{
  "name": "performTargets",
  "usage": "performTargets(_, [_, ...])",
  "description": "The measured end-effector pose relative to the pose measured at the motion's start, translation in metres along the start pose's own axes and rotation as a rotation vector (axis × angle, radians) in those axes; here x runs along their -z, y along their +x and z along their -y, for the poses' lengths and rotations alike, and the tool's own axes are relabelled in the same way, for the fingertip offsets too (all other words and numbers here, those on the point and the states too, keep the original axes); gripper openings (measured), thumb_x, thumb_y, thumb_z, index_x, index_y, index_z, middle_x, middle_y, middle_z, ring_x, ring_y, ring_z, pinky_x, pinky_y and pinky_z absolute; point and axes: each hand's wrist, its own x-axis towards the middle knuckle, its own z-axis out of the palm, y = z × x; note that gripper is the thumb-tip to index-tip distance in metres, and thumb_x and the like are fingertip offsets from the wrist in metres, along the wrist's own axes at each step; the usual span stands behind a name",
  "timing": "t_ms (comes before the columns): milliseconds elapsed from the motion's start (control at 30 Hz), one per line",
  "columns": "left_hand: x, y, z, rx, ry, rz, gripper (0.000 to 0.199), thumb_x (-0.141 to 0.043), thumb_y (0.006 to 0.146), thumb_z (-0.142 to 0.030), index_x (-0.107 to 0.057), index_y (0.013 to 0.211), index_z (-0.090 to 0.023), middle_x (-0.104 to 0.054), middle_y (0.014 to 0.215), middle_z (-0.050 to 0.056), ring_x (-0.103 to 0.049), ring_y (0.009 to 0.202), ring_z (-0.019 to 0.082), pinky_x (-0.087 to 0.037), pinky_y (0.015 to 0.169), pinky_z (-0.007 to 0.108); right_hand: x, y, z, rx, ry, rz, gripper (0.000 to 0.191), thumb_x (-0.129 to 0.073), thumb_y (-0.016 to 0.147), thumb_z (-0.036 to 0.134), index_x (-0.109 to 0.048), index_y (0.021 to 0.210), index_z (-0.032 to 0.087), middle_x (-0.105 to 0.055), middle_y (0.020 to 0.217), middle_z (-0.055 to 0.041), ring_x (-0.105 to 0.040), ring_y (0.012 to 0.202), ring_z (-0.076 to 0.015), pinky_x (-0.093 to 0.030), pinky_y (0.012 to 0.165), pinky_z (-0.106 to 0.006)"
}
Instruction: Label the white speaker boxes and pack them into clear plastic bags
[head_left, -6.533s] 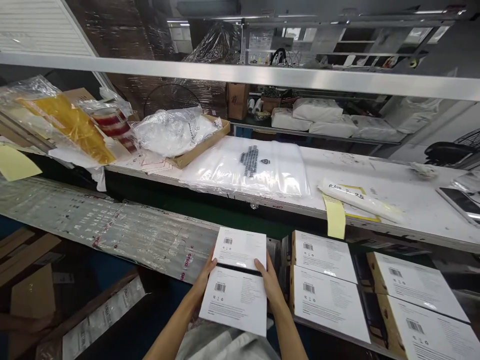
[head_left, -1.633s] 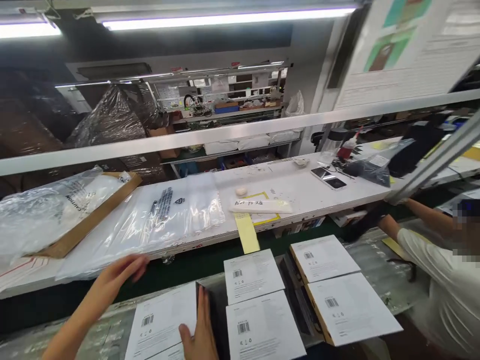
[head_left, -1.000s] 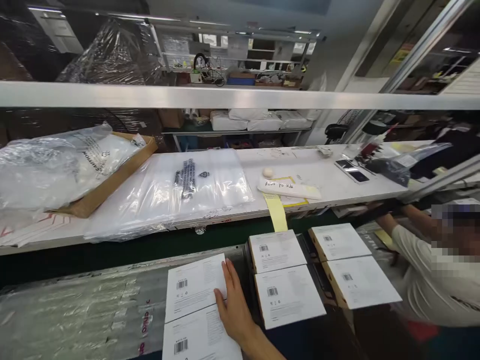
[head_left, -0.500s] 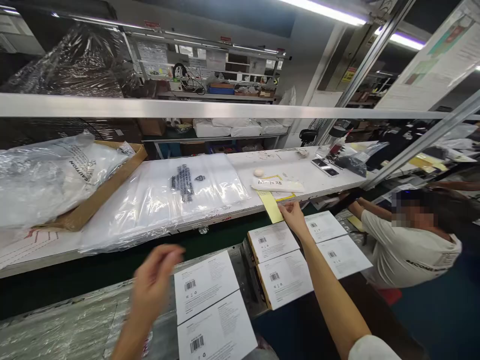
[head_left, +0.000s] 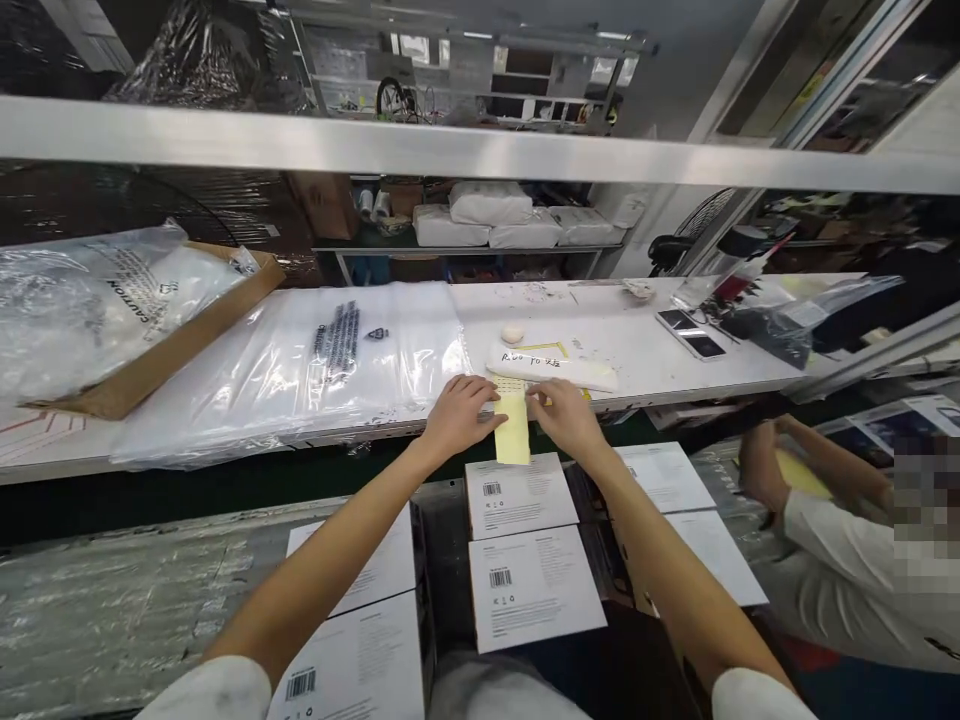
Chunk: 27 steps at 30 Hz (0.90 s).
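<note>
A yellow strip of paper [head_left: 513, 438], with rows of small marks near its top, hangs over the bench's front edge. My left hand [head_left: 459, 415] grips its left side, thumb on the front. On the opposite side, the fingers of my right hand [head_left: 568, 418] are pinched at the strip's right edge. Just behind both hands lies a white rolled bundle [head_left: 555, 368] with handwriting on it, resting partly over a yellow-edged sheet [head_left: 551, 351]. White boxes with barcodes [head_left: 536, 590] stand in stacks below my hands.
Clear plastic bags [head_left: 375, 350] lie flat on the bench at left, beside an open carton [head_left: 202, 330] of plastic. Two phones [head_left: 690, 333] lie at right. A metal rail [head_left: 450, 150] crosses in front. A co-worker's arm [head_left: 825, 460] is at far right.
My left hand has come up and right from above the near boxes to take the strip's left side. My right hand stays at the strip, which now hangs straighter. The view has shifted.
</note>
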Motion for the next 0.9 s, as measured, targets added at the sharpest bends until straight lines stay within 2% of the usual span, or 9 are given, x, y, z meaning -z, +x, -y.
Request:
performTargets(100, [0.001,-0.002,-0.002,0.024,-0.003,-0.04,0.019,-0.07,0.1,-0.038,-0.072,0.101,-0.019,-0.078,0.113,0.007,-0.068,0.113,0.025,-0.051,0.106,0.045,-0.007,0.02,-0.008,0.09,0.067,0.126,0.013,-0.065,0.097,0.022,-0.077,0.1,0.019,-0.073,0.093,-0.0055,-0.068,0.09,-0.0215,-0.052,0.079,-0.033])
performTargets(167, [0.0,-0.002,-0.003,-0.002,0.035,-0.05,0.021,-0.071,0.1,-0.038,-0.073,0.109,-0.019,-0.077,0.113,0.008,-0.068,0.111,0.025,-0.051,0.104,0.044,-0.015,0.022,-0.011,0.112,0.121,0.152,0.012,-0.068,0.097,0.022,-0.078,0.102,0.019,-0.073,0.096,-0.0055,-0.068,0.092,-0.0213,-0.053,0.081,-0.034])
performTargets(267, [-0.004,-0.004,-0.001,-0.056,0.131,-0.064,0.03,-0.068,0.101,-0.042,-0.073,0.121,-0.019,-0.076,0.117,0.011,-0.067,0.115,0.027,-0.052,0.103,0.045,-0.023,0.015,-0.015,0.17,0.149,0.089,0.013,-0.074,0.095,0.026,-0.079,0.106,0.02,-0.071,0.099,-0.0063,-0.067,0.1,-0.0246,-0.055,0.089,-0.039])
performTargets(433, [-0.007,-0.006,0.0,-0.075,0.155,-0.074,0.025,-0.066,0.103,-0.042,-0.072,0.116,-0.021,-0.075,0.126,0.01,-0.065,0.126,0.027,-0.049,0.11,0.045,-0.024,0.008,-0.017,0.24,0.116,0.07,0.014,-0.071,0.098,0.026,-0.078,0.109,0.022,-0.071,0.106,-0.0089,-0.065,0.106,-0.0287,-0.055,0.094,-0.047])
performTargets(567, [-0.008,-0.005,0.001,-0.071,0.145,-0.056,0.023,-0.067,0.102,-0.038,-0.069,0.118,-0.021,-0.078,0.119,0.007,-0.07,0.119,0.025,-0.048,0.108,0.044,-0.023,0.008,-0.013,0.24,0.097,0.109,0.014,-0.07,0.097,0.023,-0.076,0.11,0.023,-0.072,0.106,-0.0082,-0.065,0.105,-0.029,-0.055,0.09,-0.046])
performTargets(800, [-0.009,-0.006,0.0,-0.078,0.158,-0.06,0.013,-0.068,0.101,-0.033,-0.069,0.109,-0.022,-0.079,0.119,0.005,-0.072,0.113,0.024,-0.051,0.1,0.039,-0.028,0.004,-0.007,0.339,-0.019,0.011,0.009,-0.064,0.1,0.018,-0.073,0.101,0.022,-0.072,0.101,-0.0078,-0.064,0.097,-0.0267,-0.052,0.085,-0.042])
performTargets(900, [-0.011,-0.007,0.0,-0.073,0.149,-0.068,0.015,-0.067,0.102,-0.034,-0.069,0.111,-0.022,-0.078,0.12,0.006,-0.072,0.115,0.024,-0.051,0.101,0.039,-0.028,0.003,-0.006,0.322,-0.025,0.017,0.011,-0.062,0.101,0.018,-0.071,0.096,0.023,-0.072,0.097,-0.0068,-0.063,0.095,-0.0262,-0.051,0.083,-0.041])
